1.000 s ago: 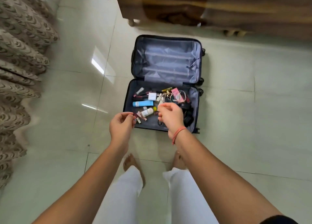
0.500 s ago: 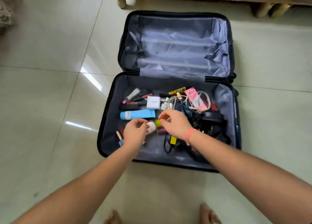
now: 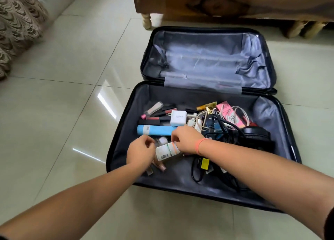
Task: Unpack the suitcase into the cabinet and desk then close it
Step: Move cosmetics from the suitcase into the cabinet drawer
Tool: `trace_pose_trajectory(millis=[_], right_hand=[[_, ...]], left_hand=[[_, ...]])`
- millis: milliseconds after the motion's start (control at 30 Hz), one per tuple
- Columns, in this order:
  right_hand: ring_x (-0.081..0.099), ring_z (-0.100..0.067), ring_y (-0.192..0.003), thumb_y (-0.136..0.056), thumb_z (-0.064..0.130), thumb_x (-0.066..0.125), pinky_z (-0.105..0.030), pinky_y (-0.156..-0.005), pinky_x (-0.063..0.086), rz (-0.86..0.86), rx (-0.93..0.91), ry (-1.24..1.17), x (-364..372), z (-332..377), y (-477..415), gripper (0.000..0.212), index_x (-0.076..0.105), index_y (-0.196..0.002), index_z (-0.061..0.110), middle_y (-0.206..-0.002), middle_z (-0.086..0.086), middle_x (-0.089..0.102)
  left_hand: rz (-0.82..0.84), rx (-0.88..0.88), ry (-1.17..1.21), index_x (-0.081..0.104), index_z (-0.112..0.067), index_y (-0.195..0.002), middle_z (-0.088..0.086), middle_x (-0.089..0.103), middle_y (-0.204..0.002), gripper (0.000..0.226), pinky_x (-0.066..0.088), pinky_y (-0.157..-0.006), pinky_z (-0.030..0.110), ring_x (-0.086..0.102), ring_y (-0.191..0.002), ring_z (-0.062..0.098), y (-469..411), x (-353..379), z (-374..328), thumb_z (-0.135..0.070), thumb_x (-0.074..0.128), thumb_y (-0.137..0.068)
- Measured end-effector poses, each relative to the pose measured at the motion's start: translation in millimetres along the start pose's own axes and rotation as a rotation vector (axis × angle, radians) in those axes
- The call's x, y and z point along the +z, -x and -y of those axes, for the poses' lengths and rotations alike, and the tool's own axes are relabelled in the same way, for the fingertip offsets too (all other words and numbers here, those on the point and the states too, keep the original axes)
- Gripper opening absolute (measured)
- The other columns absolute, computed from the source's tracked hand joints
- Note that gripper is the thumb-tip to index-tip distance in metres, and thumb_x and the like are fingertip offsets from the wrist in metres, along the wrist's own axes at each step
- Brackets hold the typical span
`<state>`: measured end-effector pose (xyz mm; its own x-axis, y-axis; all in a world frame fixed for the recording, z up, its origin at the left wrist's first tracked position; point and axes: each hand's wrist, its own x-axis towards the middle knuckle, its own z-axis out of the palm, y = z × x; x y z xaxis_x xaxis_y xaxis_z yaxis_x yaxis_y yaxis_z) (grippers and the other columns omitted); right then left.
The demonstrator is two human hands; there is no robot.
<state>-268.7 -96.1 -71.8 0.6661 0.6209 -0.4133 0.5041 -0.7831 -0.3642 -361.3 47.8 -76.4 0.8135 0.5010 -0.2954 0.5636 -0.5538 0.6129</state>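
White bottle is laid flat in the near half of the suitcase, toward the near-left corner, long axis roughly along the near edge. It is bracketed by both hands. Its right end is pinched by the curled fingers of the right hand. The left hand is held just beside the left end, fingers curled; whether anything is held cannot be told. Blue tube is laid just behind, parallel. Right hand is judged better placed for the lift.

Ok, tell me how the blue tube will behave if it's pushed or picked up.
The blue tube lies on its side and looks round, so a push would probably roll it, though the dark sticks behind may stop it. Its smooth skin may be slippery. It looks straight, so it likely lifts stiff.
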Motion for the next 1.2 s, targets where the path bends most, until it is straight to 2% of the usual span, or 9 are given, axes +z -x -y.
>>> trace_pose_trajectory(millis=[267,433,567,767,867,967,1000,1100,1200], right_hand=[[0.058,-0.033,-0.107,-0.088,0.014,0.055,-0.039,-0.083,0.048,0.067,0.011,0.418,-1.3,-8.8,21.9,0.024,0.054,-0.111,0.009,-0.114,-0.012,0.060],[0.062,-0.031,-0.092,-0.089,0.010,0.050,-0.033,-0.069,0.045,0.103,-0.088,0.574,-18.4,-5.6,49.2,0.007,0.054,-0.085,0.015,-0.093,-0.008,0.064],[0.061,-0.029,-0.092,-0.088,0.024,0.052,-0.032,-0.072,0.044,-0.060,-0.093,0.356,-18.2,-14.7,69.6,0.016,0.065,-0.091,0.017,-0.095,-0.006,0.068],[0.062,-0.028,-0.092,-0.086,0.015,0.054,-0.039,-0.078,0.050,-0.265,-0.176,0.094,-8.8,-41.1,90.9,0.017,0.067,-0.096,0.010,-0.096,-0.006,0.066],[0.061,-0.027,-0.079,-0.085,0.016,0.047,-0.036,-0.067,0.051,-0.567,-0.304,0.172,-22.9,-53.4,87.3,0.022,0.067,-0.085,0.009,-0.084,-0.006,0.065],[0.060,-0.026,-0.089,-0.086,0.011,0.048,-0.038,-0.078,0.050,-0.878,-0.071,0.000,-45.9,-69.5,76.5,0.020,0.067,-0.093,0.010,-0.092,-0.006,0.065],[0.058,-0.025,-0.099,-0.088,0.008,0.049,-0.038,-0.087,0.048,-0.873,0.071,-0.097,-52.1,-81.1,69.7,0.023,0.066,-0.104,0.010,-0.103,-0.007,0.064],[0.043,-0.027,-0.130,-0.097,0.011,0.042,-0.035,-0.110,0.032,-0.497,0.300,-0.261,-58.9,-110.9,45.7,0.040,0.049,-0.136,0.010,-0.139,-0.012,0.049],[0.046,-0.032,-0.127,-0.101,0.020,0.034,-0.039,-0.106,0.035,-0.237,0.350,-0.210,-54.2,-119.6,29.4,0.037,0.054,-0.131,0.011,-0.135,-0.015,0.054]], left_hand=[[0.044,-0.003,-0.020,0.067,-0.020,-0.087,-0.006,0.065,-0.087,0.013,0.047,-0.071,0.029,0.060,-0.082,0.016,-1.8,2.6,8.8,-0.017,0.054,-0.085],[0.124,0.085,-0.024,0.068,-0.016,-0.090,-0.001,0.068,-0.090,0.015,0.044,-0.073,0.026,0.060,-0.086,0.017,-3.9,15.9,-19.8,-0.015,0.054,-0.086],[0.134,0.101,0.091,0.065,-0.016,-0.086,-0.001,0.066,-0.088,0.013,0.043,-0.069,0.027,0.059,-0.084,0.017,-15.1,21.4,-42.3,-0.014,0.053,-0.086],[0.220,0.108,0.130,0.067,-0.014,-0.083,-0.003,0.064,-0.077,0.013,0.043,-0.064,0.026,0.058,-0.079,0.017,-13.6,38.8,-59.1,-0.013,0.055,-0.085],[0.233,0.091,0.213,0.066,-0.017,-0.082,-0.001,0.066,-0.080,0.012,0.045,-0.065,0.027,0.059,-0.079,0.018,-14.6,48.7,-67.9,-0.013,0.056,-0.085],[0.218,0.087,0.282,0.066,-0.017,-0.084,-0.002,0.064,-0.079,0.010,0.042,-0.058,0.025,0.055,-0.073,0.016,-17.2,52.6,-80.1,-0.015,0.057,-0.087],[0.210,0.083,0.300,0.066,-0.017,-0.085,-0.002,0.063,-0.078,0.010,0.040,-0.055,0.025,0.054,-0.070,0.016,-19.3,53.6,-83.6,-0.015,0.056,-0.087],[0.208,0.051,0.354,0.066,-0.016,-0.087,0.001,0.064,-0.078,0.012,0.043,-0.053,0.026,0.053,-0.063,0.020,-26.4,57.8,-88.6,-0.014,0.055,-0.087],[0.202,0.029,0.392,0.066,-0.017,-0.083,0.001,0.064,-0.077,0.012,0.042,-0.056,0.027,0.054,-0.067,0.020,-33.1,64.3,-90.8,-0.013,0.056,-0.086]])
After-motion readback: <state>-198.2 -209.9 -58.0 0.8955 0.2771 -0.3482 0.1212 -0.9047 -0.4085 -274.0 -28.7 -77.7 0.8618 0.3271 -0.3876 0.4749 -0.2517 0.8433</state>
